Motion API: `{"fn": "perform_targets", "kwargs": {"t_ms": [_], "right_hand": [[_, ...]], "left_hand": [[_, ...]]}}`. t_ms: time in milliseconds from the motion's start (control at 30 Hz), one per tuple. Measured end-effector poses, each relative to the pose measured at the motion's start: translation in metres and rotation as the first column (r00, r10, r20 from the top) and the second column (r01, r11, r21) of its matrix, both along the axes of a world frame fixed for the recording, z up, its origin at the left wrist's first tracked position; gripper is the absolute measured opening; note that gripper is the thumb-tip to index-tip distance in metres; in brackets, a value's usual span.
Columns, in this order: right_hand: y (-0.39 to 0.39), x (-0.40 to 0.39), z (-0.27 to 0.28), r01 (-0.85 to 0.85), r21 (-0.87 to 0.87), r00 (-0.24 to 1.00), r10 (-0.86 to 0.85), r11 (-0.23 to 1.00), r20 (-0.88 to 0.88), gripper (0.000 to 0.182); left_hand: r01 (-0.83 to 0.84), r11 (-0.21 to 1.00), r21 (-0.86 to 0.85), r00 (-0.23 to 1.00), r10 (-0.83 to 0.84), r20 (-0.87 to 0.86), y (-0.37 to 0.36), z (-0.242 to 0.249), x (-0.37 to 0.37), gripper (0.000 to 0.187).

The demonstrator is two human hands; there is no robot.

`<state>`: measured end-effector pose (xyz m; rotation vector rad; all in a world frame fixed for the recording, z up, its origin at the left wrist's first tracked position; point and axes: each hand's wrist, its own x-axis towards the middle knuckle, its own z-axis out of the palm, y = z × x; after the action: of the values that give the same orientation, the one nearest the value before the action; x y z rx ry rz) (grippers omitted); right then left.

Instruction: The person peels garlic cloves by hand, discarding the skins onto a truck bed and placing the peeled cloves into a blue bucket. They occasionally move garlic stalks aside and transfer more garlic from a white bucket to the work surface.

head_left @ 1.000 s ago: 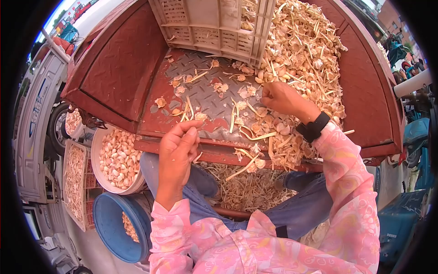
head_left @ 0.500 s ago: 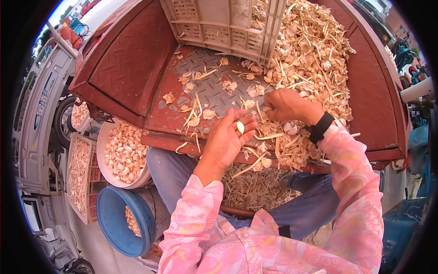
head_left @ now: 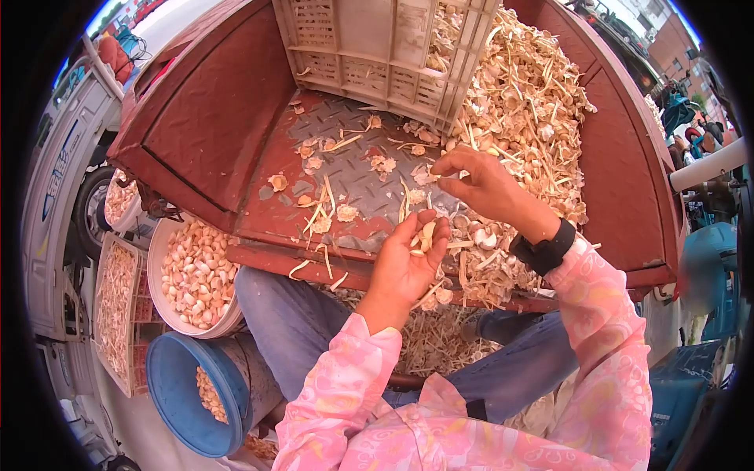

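My left hand (head_left: 402, 263) is cupped, palm up, with a few pale peeled garlic cloves (head_left: 425, 239) lying against its curled fingers. Just above and to the right is my right hand (head_left: 488, 188), thumb and forefinger apart, with nothing plainly visible between them. Beneath it, loose garlic cloves (head_left: 485, 239) and dry skins lie at the front of the red metal cargo bed (head_left: 188, 141). A large heap of garlic skins and stems (head_left: 534, 102) fills the bed's right side.
A tilted plastic crate (head_left: 369, 59) stands at the back of the bed. To my left are a white bucket of cloves (head_left: 196, 271), a blue bucket (head_left: 177, 392) with some cloves, and a crate of garlic scraps (head_left: 118, 306). A grey vehicle (head_left: 59, 204) is beyond.
My left hand has curled its fingers and now holds more than the single clove seen before. My right hand's fingers have come apart from a closed pinch. The whole view has shifted slightly.
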<state>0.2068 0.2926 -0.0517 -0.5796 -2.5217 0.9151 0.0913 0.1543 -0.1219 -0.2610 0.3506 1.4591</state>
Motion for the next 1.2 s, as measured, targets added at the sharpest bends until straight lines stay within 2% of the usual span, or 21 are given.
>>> {"fn": "perform_targets", "kwargs": {"t_ms": [33,100,133,233,267,367,400,433,500,600,700,800,867,967,1100,1200], "right_hand": [[0.023,0.0,-0.011,0.093,0.22,0.985,-0.122,0.971,0.121,0.024],[0.048,-0.001,-0.029,0.065,0.397,0.965,-0.159,0.915,0.208,0.019],[0.054,-0.003,-0.033,0.041,0.479,0.951,-0.181,0.877,0.251,0.017],[0.057,-0.006,-0.044,-0.036,0.446,0.928,-0.136,0.894,0.348,0.026],[0.055,-0.002,-0.045,-0.043,0.427,0.924,-0.127,0.903,0.362,0.02],[0.03,0.005,-0.024,-0.072,0.279,0.958,-0.011,0.958,0.286,0.014],[0.011,0.006,-0.013,-0.071,0.289,0.988,0.026,0.955,0.155,0.016],[-0.008,0.005,-0.003,-0.06,0.229,0.989,0.027,0.972,0.146,0.019],[-0.039,0.003,0.011,-0.047,0.218,0.999,0.04,0.975,0.036,0.02],[-0.062,0.005,0.01,-0.019,0.313,0.998,0.036,0.95,-0.047,0.02],[-0.062,0.013,-0.001,0.027,0.258,0.986,0.017,0.966,-0.166,0.016],[-0.067,0.02,0.005,0.091,0.226,0.995,-0.08,0.97,-0.06,0.012],[-0.07,0.023,0.007,0.102,0.245,0.994,-0.091,0.964,-0.057,0.011],[-0.076,0.025,0.007,0.106,0.246,0.994,-0.098,0.964,-0.045,0.012],[-0.079,0.027,0.002,0.129,0.235,0.991,-0.117,0.963,-0.064,0.013],[-0.08,0.028,0.003,0.155,0.04,0.987,-0.153,0.987,-0.053,0.01]], "left_hand": [[-0.002,1.0,0.006,1.0,0.002,0.004,0.0,0.0,-0.004,0.022],[0.001,1.0,0.021,1.0,-0.001,0.013,0.002,0.001,-0.011,0.02],[-0.015,0.999,-0.031,0.998,0.013,-0.059,0.001,0.012,-0.011,0.019],[0.071,0.996,0.054,0.982,-0.061,-0.181,-0.005,0.018,-0.025,0.019],[0.056,0.998,-0.032,0.962,-0.063,-0.267,-0.007,0.024,-0.024,0.02],[0.08,0.997,0.001,0.861,-0.068,-0.505,-0.009,0.028,-0.025,0.023],[0.082,0.996,-0.02,0.804,-0.078,-0.589,-0.009,0.027,-0.021,0.024],[0.104,0.994,-0.02,0.796,-0.095,-0.598,-0.008,0.029,-0.017,0.024],[0.156,0.987,-0.032,0.77,-0.142,-0.622,-0.008,0.033,-0.01,0.025],[0.126,0.989,0.079,0.762,-0.045,-0.646,-0.011,0.023,0.0,0.023],[0.089,0.988,0.125,0.714,0.024,-0.7,-0.016,0.021,0.003,0.02],[0.051,0.987,0.15,0.617,0.087,-0.782,-0.02,0.023,0.009,0.019],[0.033,0.989,0.147,0.576,0.102,-0.811,-0.021,0.023,0.014,0.018],[-0.017,0.995,0.096,0.579,0.088,-0.81,-0.022,0.028,0.019,0.018],[-0.026,0.994,0.108,0.585,0.102,-0.805,-0.023,0.024,0.024,0.028],[-0.024,0.993,0.117,0.561,0.111,-0.82,-0.024,0.021,0.025,0.028]]}}
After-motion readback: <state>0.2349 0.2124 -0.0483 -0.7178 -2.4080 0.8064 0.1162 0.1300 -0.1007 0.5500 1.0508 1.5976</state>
